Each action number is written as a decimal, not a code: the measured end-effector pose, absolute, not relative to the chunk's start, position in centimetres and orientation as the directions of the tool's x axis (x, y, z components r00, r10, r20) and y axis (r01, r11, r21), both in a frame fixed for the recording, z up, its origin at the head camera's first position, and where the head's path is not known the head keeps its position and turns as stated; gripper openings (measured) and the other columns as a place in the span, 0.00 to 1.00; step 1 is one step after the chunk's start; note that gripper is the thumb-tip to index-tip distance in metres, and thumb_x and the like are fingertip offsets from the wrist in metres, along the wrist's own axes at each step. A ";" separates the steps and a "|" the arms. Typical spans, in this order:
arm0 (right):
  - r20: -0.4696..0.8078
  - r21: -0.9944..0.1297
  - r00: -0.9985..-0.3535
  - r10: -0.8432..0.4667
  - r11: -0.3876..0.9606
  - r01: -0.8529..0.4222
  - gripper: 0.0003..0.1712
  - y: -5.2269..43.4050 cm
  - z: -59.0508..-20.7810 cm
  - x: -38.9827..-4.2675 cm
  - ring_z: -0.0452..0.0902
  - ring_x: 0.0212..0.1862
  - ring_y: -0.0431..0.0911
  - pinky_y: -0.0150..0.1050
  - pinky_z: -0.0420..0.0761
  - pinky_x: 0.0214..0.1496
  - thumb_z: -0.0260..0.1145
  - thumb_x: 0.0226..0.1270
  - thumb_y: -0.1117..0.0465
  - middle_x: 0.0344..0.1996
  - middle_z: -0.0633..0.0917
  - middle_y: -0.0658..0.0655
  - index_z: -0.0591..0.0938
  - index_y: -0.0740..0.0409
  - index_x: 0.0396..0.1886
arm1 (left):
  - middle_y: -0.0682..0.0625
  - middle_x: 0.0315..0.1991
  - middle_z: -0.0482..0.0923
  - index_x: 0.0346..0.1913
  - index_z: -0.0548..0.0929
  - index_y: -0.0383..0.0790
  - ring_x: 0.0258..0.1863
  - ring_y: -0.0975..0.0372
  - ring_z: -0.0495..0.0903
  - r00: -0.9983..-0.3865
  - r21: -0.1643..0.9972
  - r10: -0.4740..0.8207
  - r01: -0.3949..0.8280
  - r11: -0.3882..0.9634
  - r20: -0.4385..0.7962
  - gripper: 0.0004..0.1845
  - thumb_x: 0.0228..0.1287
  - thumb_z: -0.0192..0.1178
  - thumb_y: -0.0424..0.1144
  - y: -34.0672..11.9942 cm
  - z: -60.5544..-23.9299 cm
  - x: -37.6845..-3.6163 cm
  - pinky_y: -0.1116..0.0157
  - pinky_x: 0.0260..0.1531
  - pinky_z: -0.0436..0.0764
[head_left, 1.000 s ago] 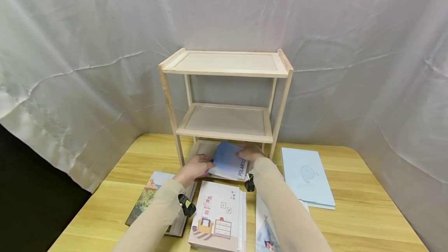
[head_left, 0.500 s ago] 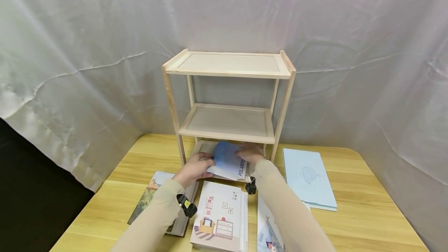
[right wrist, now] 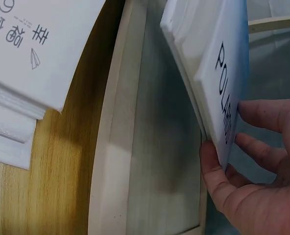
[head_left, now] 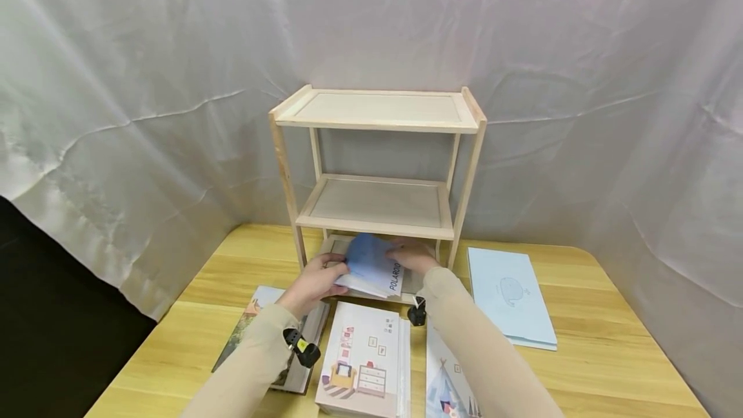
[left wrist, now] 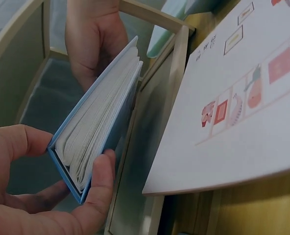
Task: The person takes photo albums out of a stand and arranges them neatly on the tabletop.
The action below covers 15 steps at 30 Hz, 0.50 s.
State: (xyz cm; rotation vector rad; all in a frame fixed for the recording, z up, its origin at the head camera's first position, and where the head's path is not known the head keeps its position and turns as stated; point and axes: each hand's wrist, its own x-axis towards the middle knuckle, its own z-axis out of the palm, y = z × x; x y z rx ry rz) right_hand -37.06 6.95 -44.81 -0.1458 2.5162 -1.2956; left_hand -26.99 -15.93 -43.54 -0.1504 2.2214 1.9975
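Observation:
A photo album (head_left: pixel 366 269) with a blue and white cover marked POLAROID is held over the bottom board (head_left: pixel 336 248) of a wooden shelf rack. My left hand (head_left: pixel 313 281) grips its left end; in the left wrist view the thumb and fingers (left wrist: pixel 102 176) pinch both covers at a corner, page edges showing between. At the opposite end, my right hand (head_left: pixel 415 257) pinches the album, thumb and fingers on either side in the right wrist view. There the album (right wrist: pixel 228 78) stands tilted on edge, close over the board.
The rack's middle board (head_left: pixel 377 202) hangs above both hands. Before the rack lie a thick white illustrated album (head_left: pixel 360 360), a landscape-covered book (head_left: pixel 255 315) under the left forearm, and a tent-picture book (head_left: pixel 444 379). A pale blue whale-picture book (head_left: pixel 511 295) lies right.
The photo album has shifted slightly left, with both hands still gripping it. My left forearm has moved a little left and down. The head view has shifted slightly.

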 end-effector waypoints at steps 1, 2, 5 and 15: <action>-0.217 -0.802 -0.949 -0.229 0.595 0.040 0.34 6.9 -44.7 -37.0 0.84 0.51 0.54 0.56 0.83 0.63 0.67 0.75 0.52 0.61 0.84 0.65 0.75 0.56 0.77 | 0.35 0.55 0.77 0.75 0.70 0.24 0.38 0.57 0.83 -0.984 0.980 0.022 -0.173 0.103 -0.176 0.29 0.76 0.59 0.33 -16.0 -43.5 -26.9 0.64 0.43 0.91; -0.213 -0.796 -0.950 -0.228 0.604 0.034 0.34 6.8 -44.5 -36.8 0.84 0.52 0.55 0.58 0.82 0.65 0.66 0.75 0.51 0.61 0.84 0.64 0.76 0.55 0.77 | 0.35 0.55 0.77 0.75 0.70 0.25 0.38 0.57 0.83 -0.984 0.980 0.016 -0.173 0.100 -0.176 0.29 0.75 0.60 0.33 -16.1 -43.5 -26.8 0.65 0.43 0.90; -0.198 -0.788 -0.954 -0.225 0.615 0.019 0.33 6.6 -44.2 -36.5 0.82 0.60 0.59 0.63 0.76 0.73 0.66 0.76 0.50 0.64 0.84 0.64 0.77 0.54 0.76 | 0.36 0.54 0.76 0.75 0.71 0.26 0.38 0.57 0.83 -0.985 0.981 0.008 -0.173 0.089 -0.174 0.29 0.75 0.60 0.32 -16.5 -43.4 -26.4 0.66 0.43 0.91; -0.124 -0.829 -0.954 -0.272 0.557 -0.051 0.33 6.4 -43.2 -35.1 0.72 0.76 0.64 0.63 0.68 0.81 0.66 0.77 0.52 0.75 0.77 0.65 0.75 0.58 0.77 | 0.34 0.59 0.70 0.74 0.71 0.25 0.42 0.55 0.79 -0.988 0.988 0.007 -0.152 0.035 -0.152 0.28 0.76 0.59 0.31 -17.6 -43.1 -25.2 0.64 0.46 0.90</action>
